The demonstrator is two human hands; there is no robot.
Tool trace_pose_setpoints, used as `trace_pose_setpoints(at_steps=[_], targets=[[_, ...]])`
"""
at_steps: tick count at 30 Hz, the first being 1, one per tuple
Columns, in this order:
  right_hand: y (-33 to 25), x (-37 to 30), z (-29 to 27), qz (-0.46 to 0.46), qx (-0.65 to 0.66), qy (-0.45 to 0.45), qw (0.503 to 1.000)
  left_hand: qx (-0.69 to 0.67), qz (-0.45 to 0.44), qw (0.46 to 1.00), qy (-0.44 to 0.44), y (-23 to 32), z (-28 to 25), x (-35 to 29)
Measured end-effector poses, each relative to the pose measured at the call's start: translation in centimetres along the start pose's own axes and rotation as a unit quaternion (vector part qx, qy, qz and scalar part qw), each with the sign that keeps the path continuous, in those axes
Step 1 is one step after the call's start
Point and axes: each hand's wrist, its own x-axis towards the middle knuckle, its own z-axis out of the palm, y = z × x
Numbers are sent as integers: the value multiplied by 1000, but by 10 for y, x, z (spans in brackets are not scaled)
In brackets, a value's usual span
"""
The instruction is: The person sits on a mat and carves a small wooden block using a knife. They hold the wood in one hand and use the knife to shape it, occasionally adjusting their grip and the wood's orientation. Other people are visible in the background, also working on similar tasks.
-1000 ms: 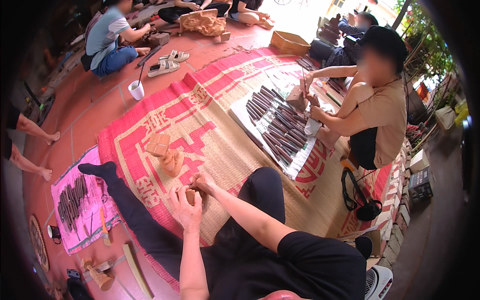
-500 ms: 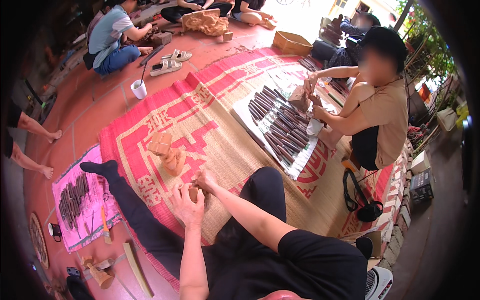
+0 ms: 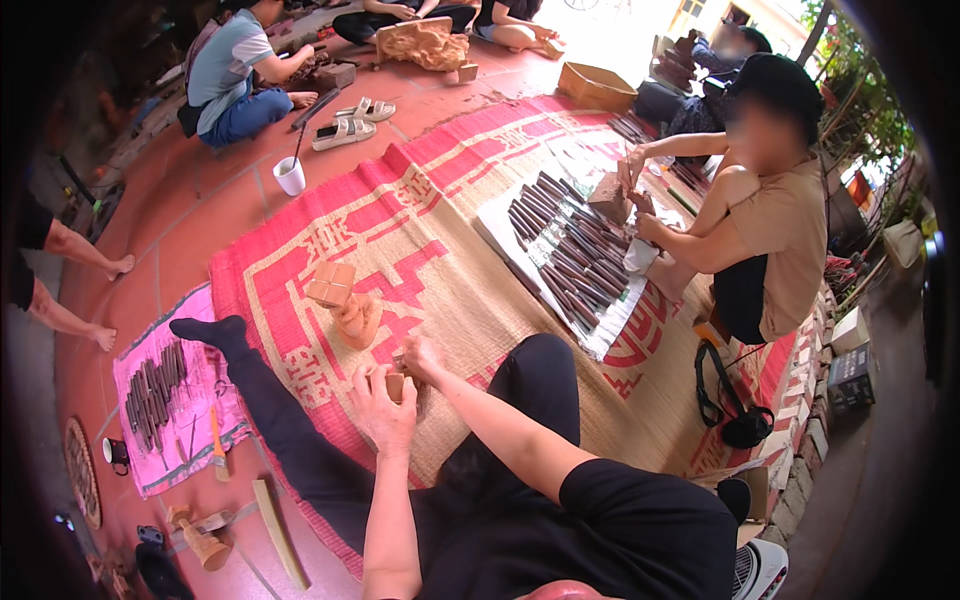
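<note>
Hands met over a small wooden block (image 3: 396,385) in the head view, low and near the middle of the woven red-and-tan mat (image 3: 300,250). The left hand (image 3: 383,408) was wrapped against the near side of the block, fingers curled on it, and the right hand (image 3: 420,357) lay just beyond it on the far side, its fingers bent and touching the block's upper edge; whether the right hand truly gripped the piece or a tool could not be told. The block sat between the two hands, just above the person's black-trousered lap. Beyond the right hand and slightly to its left stood a pale carved wooden figure (image 3: 356,318) with a squared wooden piece (image 3: 331,284) leaning at its top, both apart from the hands. Far to the left of the left hand lay a pink cloth (image 3: 150,455) bearing a row of dark chisels (image 3: 155,385), and nearer than that a wooden mallet (image 3: 200,545) rested on the tiled floor. Away to the right of the right hand, another seated person (image 3: 770,240) held a wooden piece over a white sheet (image 3: 500,235) lined with more dark tools (image 3: 570,250). A white cup (image 3: 290,177) stood well beyond both hands.
</note>
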Motion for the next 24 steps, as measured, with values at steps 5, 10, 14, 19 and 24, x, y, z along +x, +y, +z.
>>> trace_pose_setpoints(at_steps=[5,10,14,19,24], targets=[[-14,-15,-17,31,250,-77,965,-10,-27,1000,4,-6,-4,-3],[5,-10,9,28,164,-75,983,8,-15,1000,6,-10,-1,-2],[63,34,44,48,77,6,996,-19,-11,1000,-19,7,5,3],[-2,0,3,35,234,-44,971,-6,-26,1000,2,-10,-4,-3],[-2,-11,4,-5,118,-38,992,-12,-30,999,13,-11,2,2]])
